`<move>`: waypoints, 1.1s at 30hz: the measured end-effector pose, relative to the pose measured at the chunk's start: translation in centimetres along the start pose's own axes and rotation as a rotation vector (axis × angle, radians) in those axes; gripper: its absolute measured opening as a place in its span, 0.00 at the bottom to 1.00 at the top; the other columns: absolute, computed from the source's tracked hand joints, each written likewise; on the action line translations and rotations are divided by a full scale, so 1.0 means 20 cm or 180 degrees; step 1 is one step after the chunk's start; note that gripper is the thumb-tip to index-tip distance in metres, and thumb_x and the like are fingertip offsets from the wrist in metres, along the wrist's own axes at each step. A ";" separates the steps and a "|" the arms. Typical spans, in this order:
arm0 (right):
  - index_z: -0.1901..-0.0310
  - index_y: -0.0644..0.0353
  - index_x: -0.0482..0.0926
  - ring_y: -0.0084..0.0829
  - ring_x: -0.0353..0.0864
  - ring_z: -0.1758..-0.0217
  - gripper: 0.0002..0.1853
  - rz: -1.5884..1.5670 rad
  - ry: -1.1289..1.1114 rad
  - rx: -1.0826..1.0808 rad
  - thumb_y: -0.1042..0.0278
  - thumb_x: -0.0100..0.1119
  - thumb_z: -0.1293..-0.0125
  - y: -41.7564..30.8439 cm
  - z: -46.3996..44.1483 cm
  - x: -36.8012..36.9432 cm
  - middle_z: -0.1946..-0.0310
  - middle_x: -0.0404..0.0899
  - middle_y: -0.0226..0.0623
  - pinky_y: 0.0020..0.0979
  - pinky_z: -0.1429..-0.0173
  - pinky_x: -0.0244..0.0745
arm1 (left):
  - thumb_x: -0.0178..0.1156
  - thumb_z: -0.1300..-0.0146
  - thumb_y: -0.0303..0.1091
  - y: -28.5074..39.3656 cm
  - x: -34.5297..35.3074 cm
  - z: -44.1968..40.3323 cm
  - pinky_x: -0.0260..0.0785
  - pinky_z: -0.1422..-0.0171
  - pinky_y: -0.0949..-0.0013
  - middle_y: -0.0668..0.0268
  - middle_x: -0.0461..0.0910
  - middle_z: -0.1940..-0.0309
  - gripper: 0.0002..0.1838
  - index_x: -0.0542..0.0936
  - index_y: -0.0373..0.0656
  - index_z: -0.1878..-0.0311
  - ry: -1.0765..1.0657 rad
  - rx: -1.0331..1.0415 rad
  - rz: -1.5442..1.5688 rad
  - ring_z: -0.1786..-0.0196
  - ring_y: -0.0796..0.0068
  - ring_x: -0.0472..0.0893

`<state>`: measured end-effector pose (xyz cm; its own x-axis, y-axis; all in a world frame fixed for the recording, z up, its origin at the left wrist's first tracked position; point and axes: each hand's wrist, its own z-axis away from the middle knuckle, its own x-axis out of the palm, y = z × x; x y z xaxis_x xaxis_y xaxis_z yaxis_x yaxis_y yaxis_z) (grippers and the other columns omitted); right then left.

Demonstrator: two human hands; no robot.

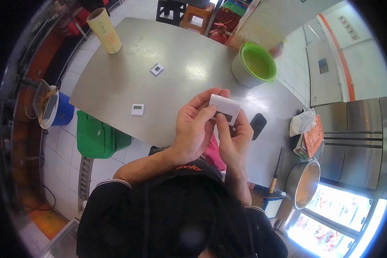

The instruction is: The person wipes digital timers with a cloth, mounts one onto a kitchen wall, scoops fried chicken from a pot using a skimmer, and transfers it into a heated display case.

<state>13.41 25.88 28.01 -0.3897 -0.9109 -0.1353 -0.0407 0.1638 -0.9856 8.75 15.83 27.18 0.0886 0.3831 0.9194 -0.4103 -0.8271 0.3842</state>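
Both hands hold a small white device with a dark display, above the steel table. My left hand is closed round its left side, the thumb on its face. My right hand grips it from the right and below, with the thumb near the display. Two similar small white devices lie on the table to the left: one farther back, tilted in view, and one nearer the front edge. A black phone-like object lies just right of my right hand.
On the steel table stand a yellowish roll and a pot with a green basket. At the right are a knife, a scale and a metal bowl. A green bin stands beyond the left edge.
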 end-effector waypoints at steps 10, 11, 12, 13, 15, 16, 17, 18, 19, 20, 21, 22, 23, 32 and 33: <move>0.48 0.66 0.77 0.14 0.76 0.70 0.11 -0.0368 -0.0102 0.0157 0.72 0.60 0.29 -0.01 0.01 0.01 0.64 0.82 0.32 0.19 0.69 0.70 | 0.47 0.30 0.22 0.00 -0.02 0.01 0.68 0.28 0.55 0.52 0.73 0.35 0.21 0.69 0.33 0.34 -0.0003 -0.0032 -0.0348 0.34 0.63 0.74; 0.49 0.66 0.78 0.15 0.76 0.71 0.11 -0.0298 -0.0058 0.0122 0.72 0.61 0.30 -0.02 0.01 0.02 0.66 0.82 0.32 0.19 0.71 0.70 | 0.47 0.30 0.22 0.00 -0.02 0.00 0.68 0.28 0.55 0.52 0.74 0.36 0.21 0.69 0.33 0.35 0.0037 -0.0051 -0.0345 0.34 0.63 0.75; 0.50 0.67 0.78 0.15 0.76 0.73 0.10 -0.0227 -0.0014 0.0086 0.73 0.61 0.30 -0.02 0.01 0.02 0.68 0.82 0.32 0.19 0.72 0.69 | 0.47 0.30 0.22 0.01 -0.03 0.00 0.68 0.28 0.55 0.52 0.74 0.36 0.21 0.69 0.33 0.35 0.0039 -0.0051 -0.0345 0.34 0.63 0.75; 0.50 0.67 0.78 0.15 0.76 0.73 0.10 -0.0227 -0.0012 0.0089 0.73 0.61 0.30 -0.02 0.01 0.02 0.68 0.82 0.32 0.19 0.72 0.69 | 0.47 0.30 0.22 0.01 -0.04 0.00 0.69 0.29 0.56 0.52 0.74 0.36 0.21 0.70 0.34 0.35 0.0016 -0.0064 -0.0327 0.34 0.63 0.75; 0.52 0.67 0.78 0.15 0.76 0.75 0.10 -0.0053 0.0047 -0.0020 0.74 0.62 0.31 -0.01 0.02 0.02 0.72 0.82 0.32 0.20 0.74 0.69 | 0.47 0.30 0.22 0.01 -0.04 -0.01 0.69 0.29 0.56 0.52 0.74 0.37 0.20 0.70 0.34 0.36 -0.0009 -0.0078 -0.0309 0.34 0.63 0.75; 0.52 0.67 0.78 0.15 0.76 0.75 0.10 -0.0056 0.0046 -0.0014 0.74 0.62 0.31 0.00 0.02 0.02 0.72 0.82 0.32 0.20 0.74 0.69 | 0.47 0.31 0.22 0.01 -0.04 -0.01 0.69 0.29 0.56 0.52 0.75 0.37 0.20 0.70 0.34 0.35 0.0000 -0.0096 -0.0325 0.35 0.63 0.75; 0.52 0.68 0.78 0.15 0.76 0.75 0.10 -0.0072 0.0100 -0.0017 0.74 0.62 0.31 0.00 0.02 0.03 0.72 0.82 0.32 0.20 0.74 0.69 | 0.47 0.31 0.21 0.01 -0.03 -0.01 0.69 0.29 0.56 0.52 0.75 0.38 0.21 0.70 0.34 0.35 0.0005 -0.0113 -0.0339 0.35 0.63 0.76; 0.52 0.68 0.78 0.15 0.76 0.75 0.10 -0.0089 0.0156 -0.0023 0.74 0.62 0.32 0.01 0.01 0.03 0.72 0.82 0.33 0.20 0.74 0.69 | 0.47 0.31 0.21 0.01 -0.03 -0.01 0.69 0.29 0.56 0.52 0.75 0.38 0.21 0.70 0.34 0.35 0.0004 -0.0113 -0.0341 0.35 0.63 0.76; 0.52 0.68 0.78 0.15 0.76 0.75 0.10 -0.0090 0.0159 -0.0021 0.74 0.62 0.32 0.01 0.01 0.03 0.72 0.82 0.33 0.20 0.74 0.69 | 0.47 0.30 0.22 0.00 -0.04 -0.01 0.69 0.29 0.56 0.52 0.76 0.38 0.20 0.70 0.34 0.36 -0.0003 -0.0118 -0.0311 0.35 0.63 0.76; 0.53 0.68 0.78 0.15 0.77 0.75 0.09 -0.0091 0.0141 -0.0042 0.74 0.62 0.32 0.01 0.01 0.02 0.72 0.82 0.33 0.20 0.74 0.69 | 0.47 0.30 0.22 0.00 -0.04 0.00 0.70 0.29 0.56 0.52 0.76 0.38 0.20 0.71 0.34 0.36 -0.0011 -0.0124 -0.0282 0.36 0.62 0.76; 0.53 0.68 0.78 0.15 0.77 0.75 0.09 -0.0093 0.0123 -0.0067 0.74 0.62 0.32 0.01 0.01 0.02 0.72 0.82 0.33 0.20 0.74 0.69 | 0.47 0.30 0.22 0.00 -0.03 0.00 0.70 0.29 0.56 0.52 0.76 0.38 0.20 0.71 0.34 0.36 -0.0016 -0.0127 -0.0286 0.36 0.62 0.76; 0.53 0.68 0.78 0.15 0.77 0.75 0.09 -0.0097 0.0127 -0.0068 0.74 0.62 0.32 0.01 0.01 0.01 0.72 0.82 0.33 0.20 0.74 0.69 | 0.48 0.30 0.21 0.00 -0.03 0.00 0.72 0.32 0.58 0.52 0.77 0.40 0.19 0.71 0.33 0.37 -0.0016 -0.0079 -0.0184 0.39 0.64 0.78; 0.52 0.68 0.78 0.16 0.77 0.75 0.10 -0.0117 0.0086 -0.0062 0.74 0.62 0.31 0.00 0.01 0.01 0.71 0.82 0.33 0.20 0.74 0.69 | 0.48 0.30 0.19 0.00 -0.02 0.00 0.74 0.34 0.60 0.52 0.77 0.41 0.17 0.72 0.31 0.39 -0.0015 -0.0031 -0.0083 0.42 0.66 0.79; 0.44 0.63 0.72 0.16 0.77 0.68 0.14 -0.0790 0.0120 0.0499 0.72 0.58 0.28 0.00 0.01 -0.03 0.65 0.81 0.33 0.20 0.68 0.71 | 0.45 0.27 0.34 0.01 -0.06 -0.01 0.66 0.28 0.54 0.49 0.75 0.37 0.19 0.74 0.32 0.41 0.0102 -0.0287 0.0000 0.35 0.59 0.75; 0.42 0.62 0.71 0.16 0.78 0.65 0.15 -0.0687 0.0121 0.0579 0.71 0.57 0.27 0.00 0.01 -0.04 0.63 0.81 0.33 0.21 0.67 0.72 | 0.45 0.27 0.34 0.01 -0.09 -0.02 0.66 0.28 0.54 0.49 0.75 0.37 0.19 0.74 0.32 0.41 0.0089 -0.0296 -0.0012 0.35 0.59 0.75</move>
<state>14.03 26.58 28.09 -0.4244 -0.9019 0.0801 0.0380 -0.1061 -0.9936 8.09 15.24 25.55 0.0654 0.3986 0.9148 -0.4928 -0.7843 0.3770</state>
